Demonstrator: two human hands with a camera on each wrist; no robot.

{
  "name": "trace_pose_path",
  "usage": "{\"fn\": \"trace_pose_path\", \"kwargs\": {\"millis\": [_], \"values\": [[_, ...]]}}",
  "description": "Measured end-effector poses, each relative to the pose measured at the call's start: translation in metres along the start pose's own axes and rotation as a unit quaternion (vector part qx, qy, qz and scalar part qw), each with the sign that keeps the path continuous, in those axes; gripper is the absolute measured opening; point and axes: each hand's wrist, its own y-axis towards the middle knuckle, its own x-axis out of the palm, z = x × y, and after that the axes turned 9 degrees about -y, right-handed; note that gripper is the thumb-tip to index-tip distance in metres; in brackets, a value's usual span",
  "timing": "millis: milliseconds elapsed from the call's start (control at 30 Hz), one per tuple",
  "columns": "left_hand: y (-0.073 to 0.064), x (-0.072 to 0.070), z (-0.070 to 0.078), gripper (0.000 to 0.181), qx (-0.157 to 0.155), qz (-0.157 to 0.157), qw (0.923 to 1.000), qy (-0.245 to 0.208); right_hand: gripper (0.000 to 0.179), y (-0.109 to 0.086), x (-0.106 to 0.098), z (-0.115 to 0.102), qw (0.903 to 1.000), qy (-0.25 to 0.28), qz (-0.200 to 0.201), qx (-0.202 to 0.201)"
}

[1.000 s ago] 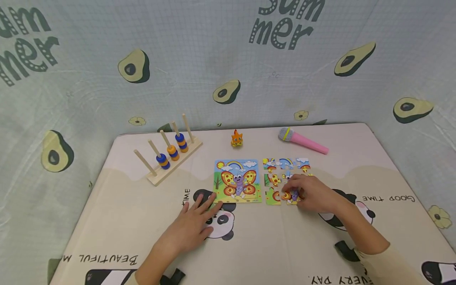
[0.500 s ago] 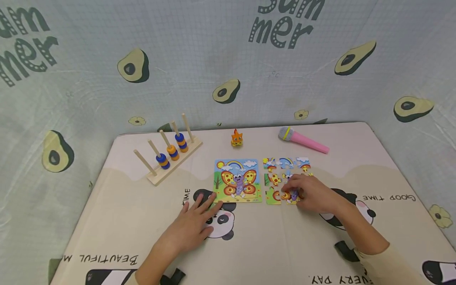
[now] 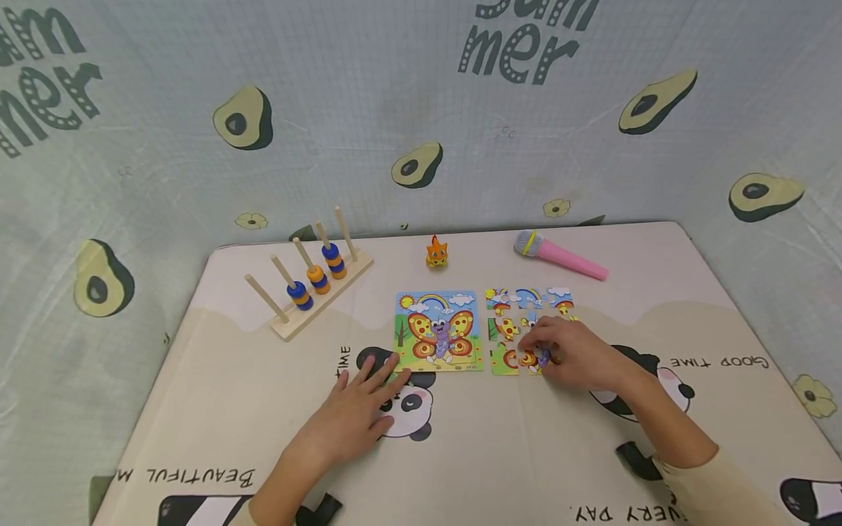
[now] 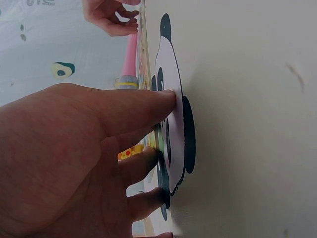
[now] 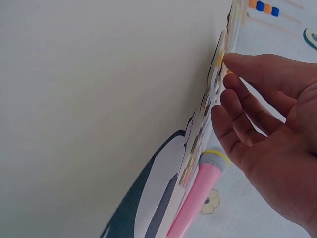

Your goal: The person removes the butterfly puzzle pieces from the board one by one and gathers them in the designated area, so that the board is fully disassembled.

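Note:
My right hand [image 3: 579, 356] is over the lower part of a group of butterfly puzzle pieces [image 3: 505, 359], thumb and bent fingers at a bottom-row puzzle piece [image 3: 530, 360]. It hides the pieces at the group's right side. In the right wrist view, the thumb and fingertips [image 5: 232, 58] come down close together at the piece. To the left lies a square butterfly picture board [image 3: 437, 332]. My left hand [image 3: 355, 413] rests flat with its fingers spread, fingertips right at the board's lower left corner. Its thumb [image 4: 166, 101] lies on the printed panda of the tablecloth.
Behind the board stands a small orange toy figure [image 3: 437, 253]. A pink toy microphone [image 3: 566, 259] lies at the back right. At the back left is a wooden peg stand [image 3: 329, 296] with blue and orange rings on some pegs. A printed cloth [image 3: 342, 109] hangs behind the table.
Both hands stay almost where they were, and the pieces and board keep their places. The head view has shifted very slightly.

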Motion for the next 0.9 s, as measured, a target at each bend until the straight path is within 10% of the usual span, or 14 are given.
{"fn": "trace_pose_path", "kwargs": {"millis": [900], "values": [[-0.001, 0.0, 0.0, 0.064, 0.002, 0.001, 1.0, -0.005, 0.038, 0.045, 0.005, -0.04, 0.9974, 0.049, 0.011, -0.053]]}}
